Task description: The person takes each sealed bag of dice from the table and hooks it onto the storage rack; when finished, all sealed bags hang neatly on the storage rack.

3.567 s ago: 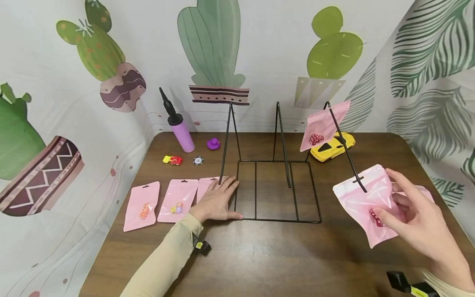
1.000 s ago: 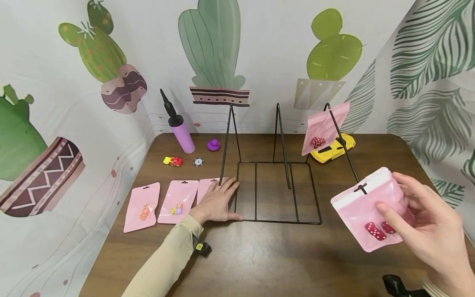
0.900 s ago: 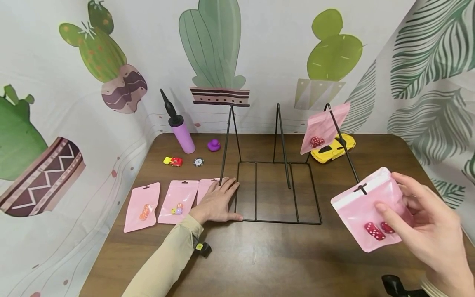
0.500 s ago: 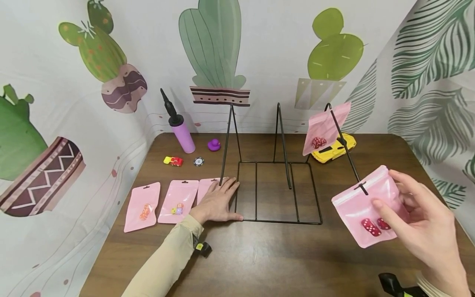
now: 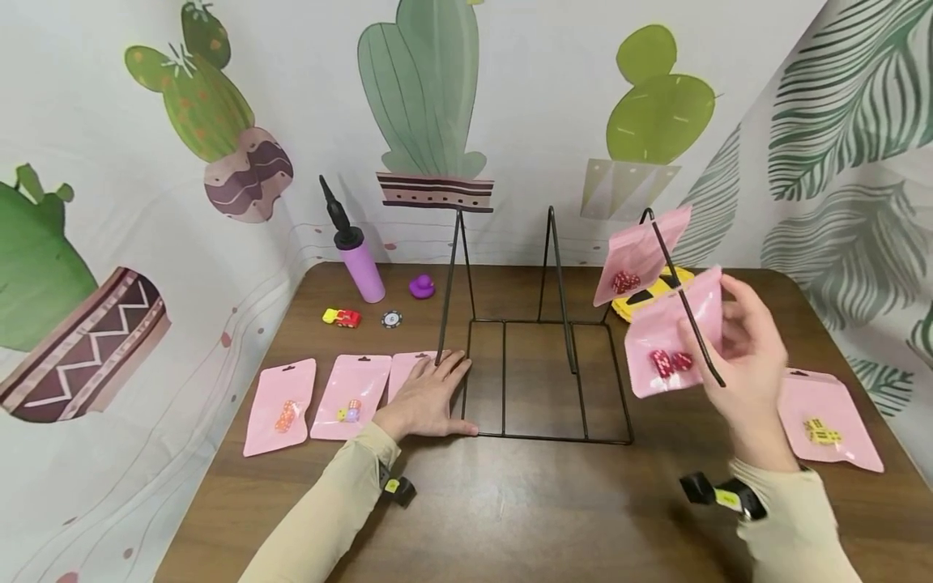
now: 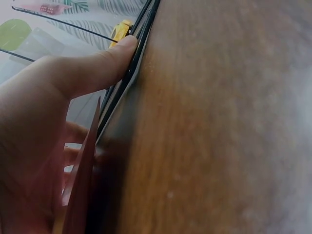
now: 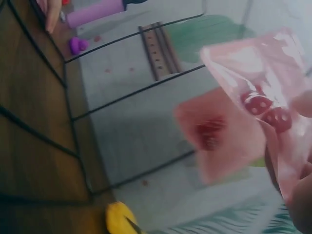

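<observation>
My right hand (image 5: 747,356) pinches a pink zip bag (image 5: 645,344) with red dice between thumb and fingers. The bag is at the right prong (image 5: 709,356) of a black wire display rack (image 5: 547,438); the hand covers part of it, and its hang hole is not visible. Farther back on that prong hangs another pink bag (image 5: 632,251) of red dice, also blurred in the right wrist view. My left hand (image 5: 426,401) rests with straight fingers at the rack's left side, partly covering a pink bag (image 5: 401,372). In the left wrist view its thumb (image 6: 105,70) touches the rack's front bar.
Two pink dice bags (image 5: 280,409) (image 5: 353,397) lie at left, another (image 5: 827,417) with yellow dice at right. Behind stand a purple pump (image 5: 362,271), purple duck (image 5: 421,286), small toy car (image 5: 341,317), poker chip (image 5: 391,319) and yellow car (image 5: 627,308).
My right hand has carried the red dice bag back and leftward along the right prong, away from its tip. The yellow dice bag has come into sight. My left hand has stayed put.
</observation>
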`<state>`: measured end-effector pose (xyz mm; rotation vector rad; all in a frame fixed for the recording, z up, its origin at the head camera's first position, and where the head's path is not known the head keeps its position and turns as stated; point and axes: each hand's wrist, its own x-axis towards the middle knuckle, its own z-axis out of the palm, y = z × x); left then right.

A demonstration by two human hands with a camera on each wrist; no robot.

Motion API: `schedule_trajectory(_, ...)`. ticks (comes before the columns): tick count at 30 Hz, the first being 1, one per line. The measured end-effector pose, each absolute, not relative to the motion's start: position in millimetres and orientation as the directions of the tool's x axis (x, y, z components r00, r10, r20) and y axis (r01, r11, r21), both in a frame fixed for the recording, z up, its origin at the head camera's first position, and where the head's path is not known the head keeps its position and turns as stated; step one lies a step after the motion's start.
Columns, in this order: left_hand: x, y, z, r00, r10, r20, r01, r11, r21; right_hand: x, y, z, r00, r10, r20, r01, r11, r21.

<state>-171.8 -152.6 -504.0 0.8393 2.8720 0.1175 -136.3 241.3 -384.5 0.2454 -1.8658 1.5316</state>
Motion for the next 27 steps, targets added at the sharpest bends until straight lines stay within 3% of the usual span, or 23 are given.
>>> schedule_trajectory(5,-171,-153,-505,-0.831,0.545,-0.117,0.533,0.838,0.117,-178,222,-394,-0.689,0.383,0.615,-0.583,0.211,-0.785)
schedule_trajectory(12,-172,-154,-504,-0.829,0.547,-0.114,0.536,0.837,0.114,-213,215,-398,-0.661,0.43,0.614,-0.557,0.267,-0.786)
schedule_trajectory(27,-171,-153,-503,-0.831,0.542,-0.122,0.532,0.84,0.109,-205,206,-384,-0.655,0.43,0.621,-0.591,0.219,-0.776)
